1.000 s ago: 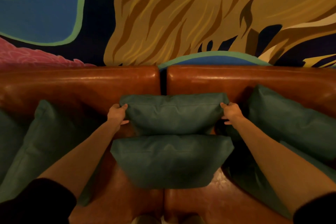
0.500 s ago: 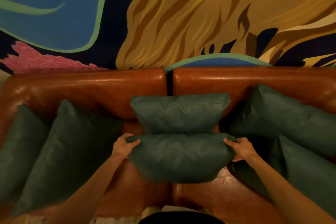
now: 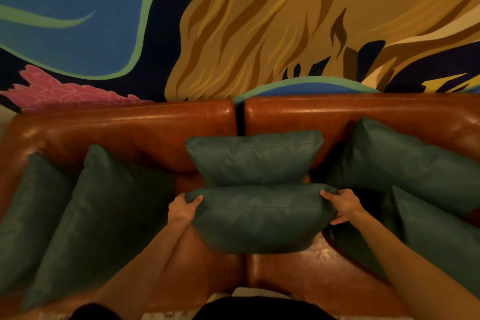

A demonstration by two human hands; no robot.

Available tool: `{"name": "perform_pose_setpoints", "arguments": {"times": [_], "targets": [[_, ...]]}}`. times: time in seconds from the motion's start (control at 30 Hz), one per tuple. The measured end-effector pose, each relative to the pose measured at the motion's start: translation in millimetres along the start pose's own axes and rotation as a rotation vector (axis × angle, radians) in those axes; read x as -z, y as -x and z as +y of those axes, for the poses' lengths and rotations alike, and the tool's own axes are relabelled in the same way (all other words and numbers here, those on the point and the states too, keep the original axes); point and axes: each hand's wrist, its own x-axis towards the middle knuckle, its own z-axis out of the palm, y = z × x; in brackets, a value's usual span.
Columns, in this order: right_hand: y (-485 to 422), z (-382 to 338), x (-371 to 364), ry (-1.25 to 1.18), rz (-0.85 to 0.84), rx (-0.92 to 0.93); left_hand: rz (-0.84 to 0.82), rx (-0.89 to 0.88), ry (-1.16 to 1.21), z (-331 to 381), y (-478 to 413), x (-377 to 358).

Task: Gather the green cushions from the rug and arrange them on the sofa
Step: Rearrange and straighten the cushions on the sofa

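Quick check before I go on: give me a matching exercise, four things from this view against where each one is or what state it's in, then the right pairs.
Things:
1. front cushion
2. back cushion
3. left hand
4. right hand

Places or states:
A. leans on the sofa backrest at the middle seam
B. grips the front cushion's right corner
C. held at both upper corners, in the middle of the seat
D. grips the front cushion's left corner

Pairs: 1-C, 2-A, 3-D, 4-B
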Motion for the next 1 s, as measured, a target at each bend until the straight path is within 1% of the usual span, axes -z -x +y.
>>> {"name": "perform_pose_setpoints", "arguments": {"times": [0.07,0.17,0.23,0.4,0.47,0.6,0.67,0.73,0.83,0.87,0.93,1.0], "targets": [[-5.7,5.5,4.4,-0.029,-0.027,-0.016,-0.021,-0.044,-0.045,-1.0,-3.8,4.7],[2.5,0.5,16.0,-0.104,-0.054,-0.042,-0.004,-0.122,-0.055,11.1,3.5,9.5],[10.9,-1.2,20.6,-0.151,-0.067,-0.067,-0.013,-0.133,-0.044,15.5,8.6,7.4],[15.9,11.5,21.9,-0.287,-0.136,-0.088,-0.042,0.005,-0.008,5.6,15.9,1.3],[17.6,13.6,19.1,-0.292,-0.119,-0.067,-0.061,0.040,0.038,1.8,16.7,0.0],[18.0,7.5,19.5,-0.244,-0.056,-0.031,-0.064,-0.020,0.049,9.1,17.3,2.8],[15.7,4.7,20.3,-0.239,-0.056,-0.030,-0.053,-0.022,0.067,11.2,13.4,6.7],[13.6,2.0,14.7,-0.224,-0.070,-0.038,-0.052,0.047,0.086,6.6,8.0,9.7],[11.4,0.3,-0.3,-0.288,-0.061,-0.060,-0.068,0.153,0.131,-5.5,3.8,8.8],[12.9,-0.8,-4.0,-0.318,-0.049,-0.064,-0.065,0.134,0.111,-7.8,2.1,8.1],[16.2,-1.4,-5.9,-0.343,-0.035,-0.055,-0.006,-0.002,0.044,-8.1,-0.8,7.9],[18.4,-0.1,-5.0,-0.272,0.017,-0.004,0.043,-0.146,0.061,-4.0,3.9,10.5]]}}
